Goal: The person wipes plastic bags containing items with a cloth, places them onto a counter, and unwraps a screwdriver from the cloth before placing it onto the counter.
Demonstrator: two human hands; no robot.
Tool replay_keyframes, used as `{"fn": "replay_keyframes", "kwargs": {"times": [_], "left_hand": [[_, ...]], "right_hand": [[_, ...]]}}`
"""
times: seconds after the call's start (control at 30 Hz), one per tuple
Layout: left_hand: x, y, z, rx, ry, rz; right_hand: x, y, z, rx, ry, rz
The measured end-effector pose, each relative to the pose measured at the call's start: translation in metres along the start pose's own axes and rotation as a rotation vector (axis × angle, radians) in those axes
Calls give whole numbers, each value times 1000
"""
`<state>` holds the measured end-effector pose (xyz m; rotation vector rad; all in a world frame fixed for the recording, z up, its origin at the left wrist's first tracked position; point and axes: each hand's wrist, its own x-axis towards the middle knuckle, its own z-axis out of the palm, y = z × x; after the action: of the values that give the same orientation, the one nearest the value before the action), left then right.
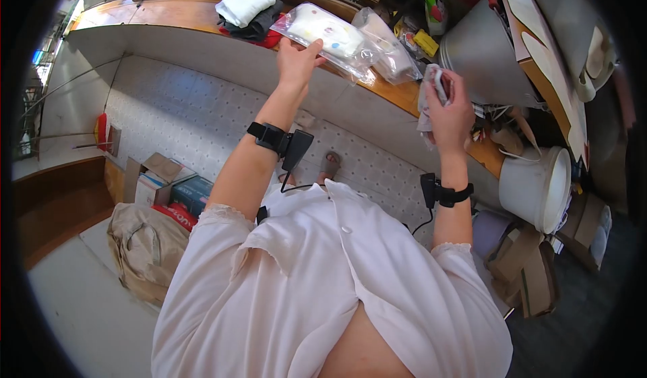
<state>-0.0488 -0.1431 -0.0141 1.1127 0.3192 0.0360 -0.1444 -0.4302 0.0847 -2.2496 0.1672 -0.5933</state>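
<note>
At the ledge, my left hand [301, 63] grips the near edge of a clear plastic package [330, 33], thumb on top and fingers partly hidden beneath. Inside the package is something soft and white with coloured dots. A second clear plastic package [385, 44] with pale contents lies against its right side. My right hand [453, 108] is closed around a crumpled greyish-white cloth [425, 105], held near the ledge's front edge. Left of the packages sits a small pile of folded cloth, with a white piece [246, 2] above dark and red ones.
The wooden ledge [168, 13] runs across the top. A large metal pot [475, 58], a yellow item [425, 43] and a white bucket [536, 189] stand at the right. Boxes [162, 176] and a brown paper bag [148, 243] sit at the left.
</note>
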Motion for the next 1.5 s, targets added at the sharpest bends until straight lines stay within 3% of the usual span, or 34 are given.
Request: {"fn": "replay_keyframes", "kwargs": {"times": [0.07, 0.17, 0.3, 0.37, 0.43, 0.47, 0.53, 0.6, 0.7, 0.77, 0.83, 0.87, 0.93, 1.0, 1.07, 1.13, 1.2, 1.27, 1.3, 1.37, 1.43, 1.47, 1.5], "left_hand": [[-2, 7, 0, 176, 27, -26], [-13, 22, -1, 268, 26, -126], [-14, 19, -15, 238, -47, -228], [-18, 16, -20, 100, -101, -127], [-28, 16, -22, 64, -97, -153], [-33, 17, -22, 36, -94, -172], [-41, 13, -22, -16, -125, -148], [-43, 10, -24, -67, -159, -124], [-46, 6, -32, 57, -134, -155], [-68, 2, -41, 210, -245, -266], [-103, -2, -26, 108, -650, -544], [-117, -3, -12, 110, -654, -545], [-140, -2, 14, -372, -730, -750], [-135, -9, 26, -408, -681, -668], [-128, -9, 27, -446, -627, -571], [-127, 4, 24, -248, -567, -431], [-128, 15, 27, -190, -526, -352], [-127, 15, 28, -133, -493, -285], [-124, 10, 28, -214, -566, -357], [-124, -1, 33, -295, -658, -430], [-139, -6, 38, -486, -638, -607], [-145, -1, 38, -489, -641, -598], [-155, 18, 42, -391, -624, -610]], "right_hand": [[-9, -13, 24, -392, -159, -232], [-12, 14, 71, -524, -123, -404], [-8, 24, 61, -484, -125, -321], [-8, 8, 27, -353, 9, -117], [-15, 4, -8, -83, 29, 100], [-22, 16, -24, -87, 30, 100], [-37, 35, -46, 273, 38, 221], [-57, 32, -60, 345, 51, 316], [-83, 16, -71, 541, 67, 496], [-97, 12, -71, 717, 14, 626], [-108, 1, -65, 855, -68, 719], [-113, -5, -60, 988, -161, 815], [-122, -1, -39, 1032, -250, 940], [-130, 2, -27, 1045, -366, 977], [-131, 1, -15, 761, -162, 876], [-124, -13, -22, 745, -83, 868], [-117, -26, -25, 770, 182, 519], [-114, -72, -28, 739, 133, 463], [-114, -81, -24, 534, -39, 173], [-110, -91, -6, 311, -190, -114], [-98, -91, 18, -443, -61, -622], [-85, -78, 27, -443, -58, -631], [-68, -59, 37, -277, 16, -489]]}}
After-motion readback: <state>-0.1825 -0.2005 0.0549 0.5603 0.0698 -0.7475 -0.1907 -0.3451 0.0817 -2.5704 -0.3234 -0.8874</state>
